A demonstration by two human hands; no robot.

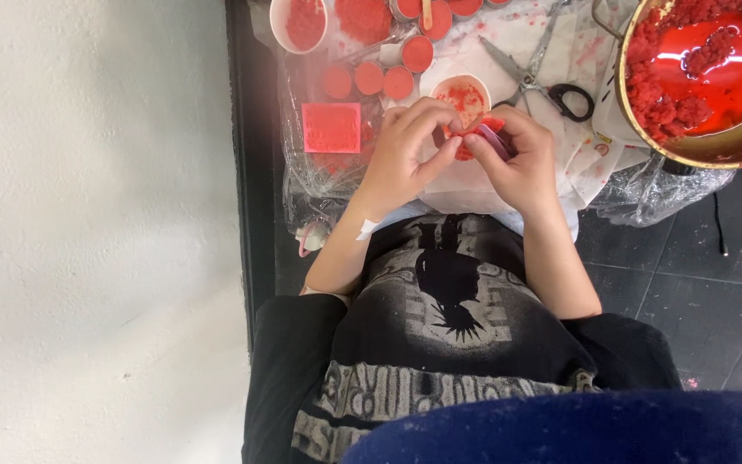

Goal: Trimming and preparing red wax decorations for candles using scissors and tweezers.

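- Small pink mould (484, 137) packed with red paste sits pinched between both hands, right in front of the white cup (463, 93).
- Left hand (407, 153) is curled closed on it, fingertips pressing the paste at the rim.
- Right hand (517, 159) cups it from the other side, fingers mostly closed around it.
- I'd say press evenly and keep it over the stained cloth (508, 51) by the cup, so crumbs land there.
- Scissors (536, 76) lie just beyond the cup; big brass bowl (706, 148) of red mix sits further off.

The big metal bowl (714, 150) is cut off by the frame's edge, its contents partly unseen.
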